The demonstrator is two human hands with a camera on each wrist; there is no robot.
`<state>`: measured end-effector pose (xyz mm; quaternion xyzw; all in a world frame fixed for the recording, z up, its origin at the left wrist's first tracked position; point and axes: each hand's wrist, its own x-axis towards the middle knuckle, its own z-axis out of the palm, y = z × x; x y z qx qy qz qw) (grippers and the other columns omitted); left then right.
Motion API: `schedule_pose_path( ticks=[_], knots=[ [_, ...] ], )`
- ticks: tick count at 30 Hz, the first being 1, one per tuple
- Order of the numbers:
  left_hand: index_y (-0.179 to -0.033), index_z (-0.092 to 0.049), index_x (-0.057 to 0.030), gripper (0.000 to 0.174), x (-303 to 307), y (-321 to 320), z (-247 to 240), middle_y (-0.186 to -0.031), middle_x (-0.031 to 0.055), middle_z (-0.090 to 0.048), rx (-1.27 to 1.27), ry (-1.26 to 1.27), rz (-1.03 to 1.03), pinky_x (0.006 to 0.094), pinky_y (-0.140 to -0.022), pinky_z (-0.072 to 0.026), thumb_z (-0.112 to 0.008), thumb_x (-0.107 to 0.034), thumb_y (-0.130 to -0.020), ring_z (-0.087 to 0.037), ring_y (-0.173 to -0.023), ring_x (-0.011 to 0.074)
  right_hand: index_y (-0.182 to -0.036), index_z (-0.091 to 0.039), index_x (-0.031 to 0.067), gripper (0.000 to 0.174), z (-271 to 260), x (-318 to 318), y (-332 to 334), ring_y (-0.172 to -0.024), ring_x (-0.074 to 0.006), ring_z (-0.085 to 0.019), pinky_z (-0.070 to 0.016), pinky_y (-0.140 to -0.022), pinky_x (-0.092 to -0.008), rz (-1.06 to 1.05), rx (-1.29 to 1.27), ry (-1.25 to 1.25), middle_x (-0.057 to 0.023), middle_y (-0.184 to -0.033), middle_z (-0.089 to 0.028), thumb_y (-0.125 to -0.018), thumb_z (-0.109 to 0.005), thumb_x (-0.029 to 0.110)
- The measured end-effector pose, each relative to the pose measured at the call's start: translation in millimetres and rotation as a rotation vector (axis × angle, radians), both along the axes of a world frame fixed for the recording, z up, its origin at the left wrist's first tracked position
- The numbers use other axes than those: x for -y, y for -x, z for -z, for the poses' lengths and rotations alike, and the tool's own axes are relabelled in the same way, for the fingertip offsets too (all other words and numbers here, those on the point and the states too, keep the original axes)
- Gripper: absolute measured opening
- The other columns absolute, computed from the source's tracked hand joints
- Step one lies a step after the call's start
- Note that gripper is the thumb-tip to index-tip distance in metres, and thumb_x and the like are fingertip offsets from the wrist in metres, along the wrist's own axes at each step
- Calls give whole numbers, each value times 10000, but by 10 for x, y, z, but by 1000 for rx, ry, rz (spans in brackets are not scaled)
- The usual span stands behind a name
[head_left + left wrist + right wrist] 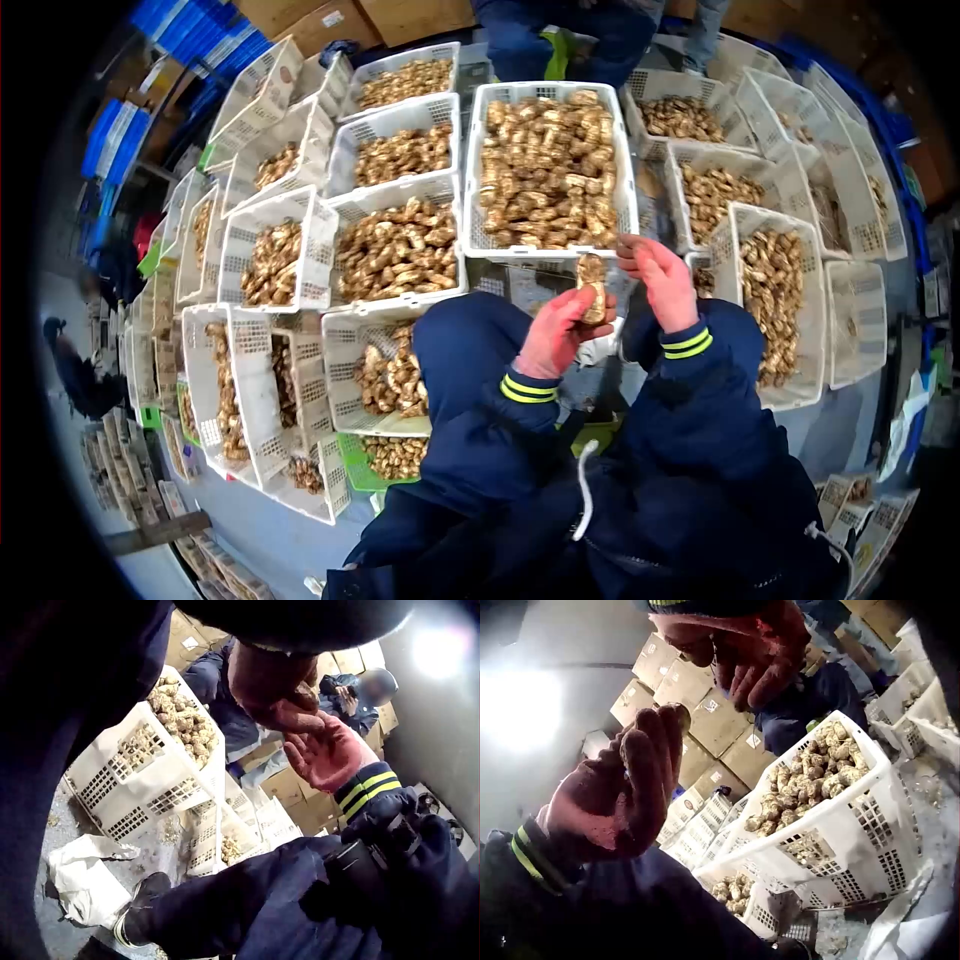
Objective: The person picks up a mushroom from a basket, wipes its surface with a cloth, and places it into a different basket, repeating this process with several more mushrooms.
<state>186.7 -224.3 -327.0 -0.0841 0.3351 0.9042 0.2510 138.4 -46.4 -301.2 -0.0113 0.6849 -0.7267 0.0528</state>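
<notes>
My left hand (552, 335), in a reddish glove, holds a stubby brown-and-cream mushroom (592, 283) upright between thumb and fingers. Close beside it on the right is my right hand (668, 285), gloved alike, its fingertips pointing toward the mushroom. The left wrist view shows the right palm (330, 757) with fingers fairly straight and slightly spread, and no object lying on it. In the right wrist view, the mushroom's end (681, 716) shows past the left fingers. A white crate (552, 254) heaped with mushrooms (548, 165) stands just in front of both hands.
More white slatted crates of mushrooms surround my knees, including one at the left (395, 302) and one at the right (735, 290). Another person's legs (510, 40) are behind the front crate. Cardboard boxes (716, 724) are stacked at the back. A white bag (86, 877) lies on the floor.
</notes>
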Motion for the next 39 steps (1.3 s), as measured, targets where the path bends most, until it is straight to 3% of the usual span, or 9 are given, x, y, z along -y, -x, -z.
schedule_pose_path(
  ticks=[3,9,12,17,23,27,31,34,39],
  knots=[
    [-1156,-518,-46,356,71,54,-19,-1088,117,-585,59,-62,-117,365,-800,-507,-522,-306,-913,-583,-980,216,-1171,-552,2,316,11,21,10,-854,-129,-598,-450,-745,-238,0,35,2,-64,-1015,-637,-921,-478,180],
    [-1213,-434,-35,491,766,431,-246,-1232,185,-489,-172,-240,-770,383,-936,-456,-494,-411,-904,-511,-1118,288,-1159,-559,8,322,125,23,10,-826,-116,-586,-433,-733,-229,-26,44,18,-56,-976,-639,-920,-488,211],
    [-1228,-423,-26,475,704,377,-217,-1226,171,-497,-125,-90,-775,376,-914,-465,-478,-382,-919,-525,-1101,280,-1157,-561,7,321,145,111,21,-801,-110,-576,-431,-726,-226,-79,58,-6,-47,-944,-633,-918,-494,211],
    [-1244,-436,-32,446,187,164,-139,-1192,131,-527,-38,-187,-359,368,-891,-456,-487,-338,-923,-557,-1035,250,-1148,-572,12,308,228,152,24,-770,-96,-571,-444,-699,-229,-99,89,-12,-47,-903,-623,-917,-490,198],
    [-1240,-434,-15,456,-108,39,-79,-1163,126,-544,51,-198,-228,370,-916,-432,-482,-341,-924,-543,-1043,242,-1145,-574,15,293,-450,164,786,-743,-88,-585,-438,-611,-211,99,-55,-53,-43,-928,-641,-914,-482,170],
    [-1214,-451,-16,436,-122,23,-98,-1126,106,-555,64,-186,-145,366,-903,-437,-479,-341,-925,-552,-1017,234,-1151,-591,101,349,96,25,1441,-754,-97,-609,-469,-641,-248,12,27,-612,-43,-906,-657,-858,-531,281],
    [-1218,-433,-6,441,-123,39,3,-1105,117,-551,41,-225,-106,366,-890,-438,-478,-330,-923,-550,-1003,236,-1162,-570,147,418,818,-14,1668,-971,-266,-590,-451,-843,-382,-45,5,-1188,-122,-1018,-636,-803,-541,359],
    [-1240,-408,17,481,-72,108,7,-1128,136,-534,90,-132,-119,369,-897,-434,-484,-336,-922,-547,-1012,235,-1238,-489,185,501,1067,193,1754,-1039,-275,-560,-446,-858,-383,-131,-71,-1297,-106,-1101,-605,-792,-569,400],
    [-1246,-418,29,490,44,210,101,-1183,156,-521,45,-54,-165,368,-918,-426,-478,-338,-927,-537,-1053,240,-1088,-570,202,304,1634,220,1938,-1041,-268,-545,-464,-827,-369,-347,-141,-1651,-85,-1131,-561,-814,-536,331]
  ],
)
